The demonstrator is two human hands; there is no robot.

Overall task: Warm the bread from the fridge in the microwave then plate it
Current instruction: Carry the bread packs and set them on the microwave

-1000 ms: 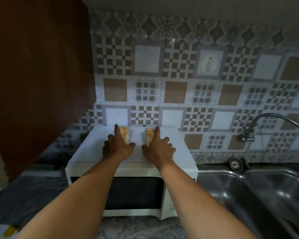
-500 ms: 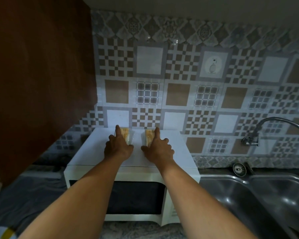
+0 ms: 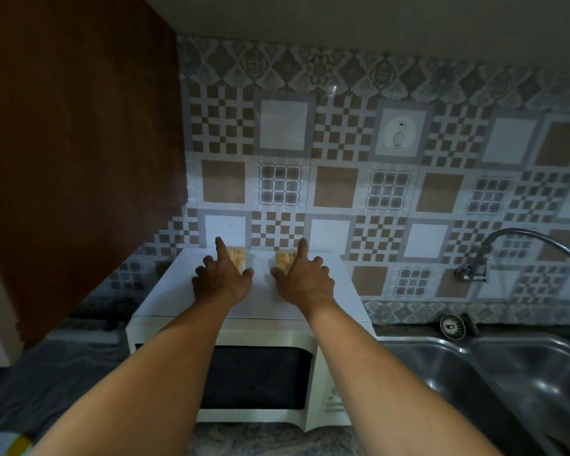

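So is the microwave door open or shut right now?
Shut: the microwave door sits flush with its white front. The left bread pack and right bread pack are on top.

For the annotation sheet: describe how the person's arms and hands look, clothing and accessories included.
The left forearm and right forearm are bare as far as the frame shows, with no sleeve or cuff in view. The left hand and right hand are ungloved, and no ring, watch or bracelet is visible, though the light is dim.
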